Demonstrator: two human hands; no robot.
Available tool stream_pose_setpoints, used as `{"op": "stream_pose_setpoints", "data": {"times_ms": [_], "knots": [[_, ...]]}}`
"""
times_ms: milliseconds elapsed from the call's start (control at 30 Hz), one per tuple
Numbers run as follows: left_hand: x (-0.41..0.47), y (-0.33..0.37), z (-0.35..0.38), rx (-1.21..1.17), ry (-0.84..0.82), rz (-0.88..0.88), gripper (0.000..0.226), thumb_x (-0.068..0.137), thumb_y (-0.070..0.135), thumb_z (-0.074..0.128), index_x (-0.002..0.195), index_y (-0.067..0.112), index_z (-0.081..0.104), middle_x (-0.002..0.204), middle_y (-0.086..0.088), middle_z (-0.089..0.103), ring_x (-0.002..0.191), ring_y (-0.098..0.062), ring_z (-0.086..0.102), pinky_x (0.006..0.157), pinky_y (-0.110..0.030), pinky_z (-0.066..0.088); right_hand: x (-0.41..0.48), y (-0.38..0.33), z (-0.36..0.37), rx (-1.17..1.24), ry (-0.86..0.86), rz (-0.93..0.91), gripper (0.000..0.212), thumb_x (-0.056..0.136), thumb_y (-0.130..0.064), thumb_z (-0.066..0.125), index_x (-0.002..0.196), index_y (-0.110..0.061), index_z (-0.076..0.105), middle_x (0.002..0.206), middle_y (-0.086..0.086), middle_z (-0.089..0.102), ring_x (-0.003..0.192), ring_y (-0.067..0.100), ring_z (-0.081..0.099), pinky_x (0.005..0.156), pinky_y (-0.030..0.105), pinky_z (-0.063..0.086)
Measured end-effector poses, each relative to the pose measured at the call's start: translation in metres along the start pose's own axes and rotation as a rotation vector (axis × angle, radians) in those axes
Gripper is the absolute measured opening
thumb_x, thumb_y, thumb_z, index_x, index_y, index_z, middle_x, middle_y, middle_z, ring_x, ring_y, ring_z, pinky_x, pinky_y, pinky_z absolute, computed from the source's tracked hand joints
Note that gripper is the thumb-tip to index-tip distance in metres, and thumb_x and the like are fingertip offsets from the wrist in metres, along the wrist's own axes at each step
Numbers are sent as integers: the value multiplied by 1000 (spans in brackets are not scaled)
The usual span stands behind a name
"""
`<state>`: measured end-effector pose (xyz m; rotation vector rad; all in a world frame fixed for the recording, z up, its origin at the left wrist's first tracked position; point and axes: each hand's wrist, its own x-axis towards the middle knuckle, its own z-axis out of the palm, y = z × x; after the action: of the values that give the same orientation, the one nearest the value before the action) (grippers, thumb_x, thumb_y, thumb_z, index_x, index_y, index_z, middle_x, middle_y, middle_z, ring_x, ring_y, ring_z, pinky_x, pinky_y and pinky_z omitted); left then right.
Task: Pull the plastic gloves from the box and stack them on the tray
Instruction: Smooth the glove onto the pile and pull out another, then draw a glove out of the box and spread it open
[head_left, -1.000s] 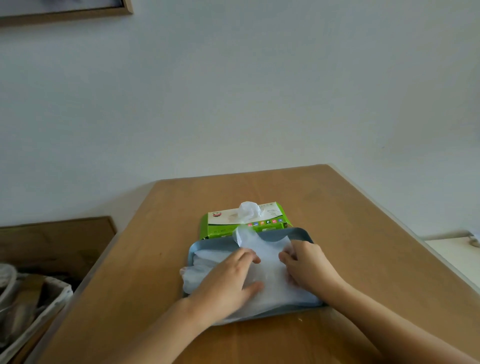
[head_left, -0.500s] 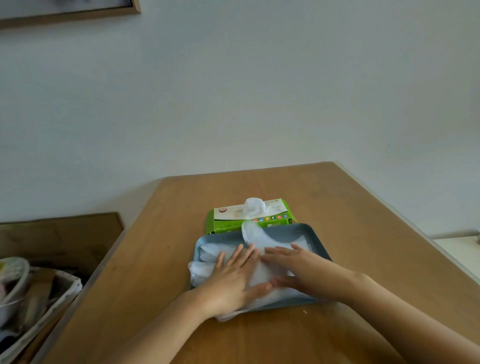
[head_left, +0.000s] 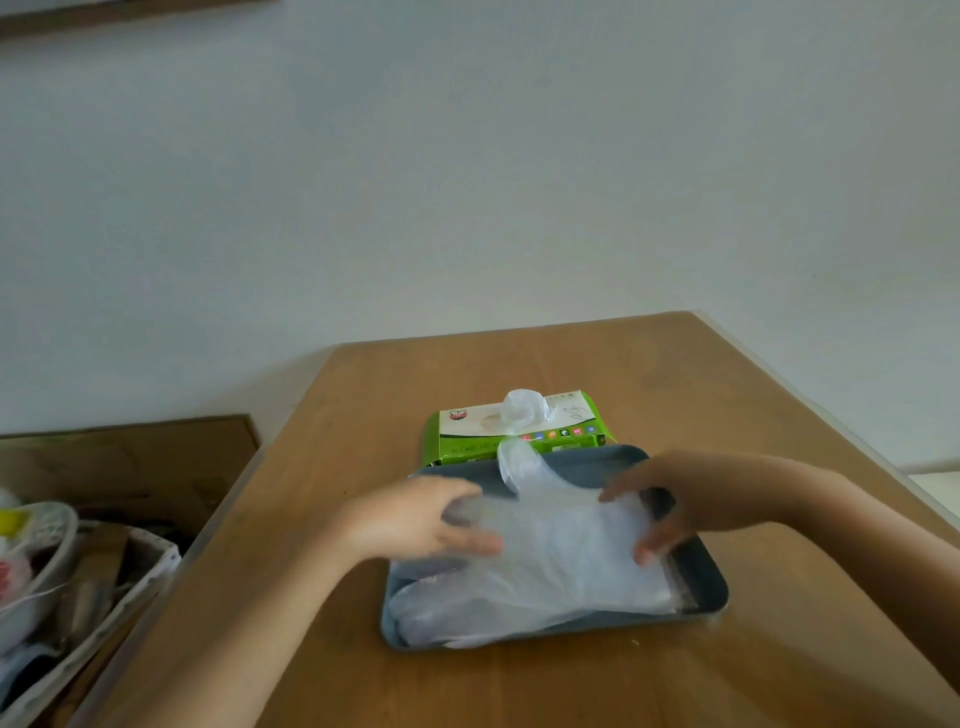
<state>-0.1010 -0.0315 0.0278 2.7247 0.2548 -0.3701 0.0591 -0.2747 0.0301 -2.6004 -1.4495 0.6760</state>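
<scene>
**Condition.** The glove stack (head_left: 519, 608) lies in the grey tray (head_left: 714, 587) at lower centre of the frame. The top glove (head_left: 561, 551) is spread across it, and one finger of it reaches up over the tray's far rim toward the green box (head_left: 519, 441). The next glove (head_left: 522, 408) protrudes from the box slot. The left edge of the top glove is pinched by the left hand (head_left: 415, 519), with the thumb above the film and the curled fingertips beneath it. The right hand (head_left: 670, 501) is cupped over the right edge. Whether the film is gripped there cannot be told because of blur.

**Hazards.**
- If the hands are lifted quickly, the thin film is likely to cling to the skin and be dragged off the stack.
- If the stray finger is left over the rim, it is likely to be caught when the next glove is drawn, which would shift the pile.
- The light box is not held down, so it may be lifted or slid across the table (head_left: 519, 364) by a one-handed pull.
- Several gloves may be drawn out together.
</scene>
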Motion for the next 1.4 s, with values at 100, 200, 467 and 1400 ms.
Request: {"op": "stream_pose_setpoints", "data": {"times_ms": [100, 200, 467, 1400], "knots": [[22, -1, -23, -148, 189, 27, 55, 84, 54, 61, 129, 24, 56, 128, 13, 56, 119, -10, 54, 102, -28, 42, 24, -2, -18, 62, 322, -14, 47, 80, -50, 69, 123, -36, 60, 124, -15, 60, 102, 1, 54, 89, 18, 41], [53, -9, -36, -217, 312, -3, 49, 87, 48, 62, 129, 23, 57, 132, 10, 56, 121, -8, 52, 98, -23, 39, 54, -7, -34, 72, 540, -106, 33, 86, -29, 69, 118, -29, 64, 118, -9, 63, 103, 7, 56, 81, 15, 34], [107, -23, -23, -204, 252, -25, 66, 84, 40, 70, 142, 23, 44, 144, 4, 48, 132, -17, 45, 103, -28, 35, 130, -32, -37, -192, 440, -337, 32, 84, -18, 70, 115, -26, 68, 145, -4, 40, 137, 15, 25, 109, 26, 26], [127, -32, -14, -912, 554, 0, 11, 82, 29, 73, 76, 22, 67, 75, 10, 67, 77, -11, 59, 73, -23, 45, 127, -21, -53, 609, 830, -168, 19, 94, -1, 50, 83, -11, 62, 62, -4, 66, 51, 6, 61, 56, 15, 47]]}}
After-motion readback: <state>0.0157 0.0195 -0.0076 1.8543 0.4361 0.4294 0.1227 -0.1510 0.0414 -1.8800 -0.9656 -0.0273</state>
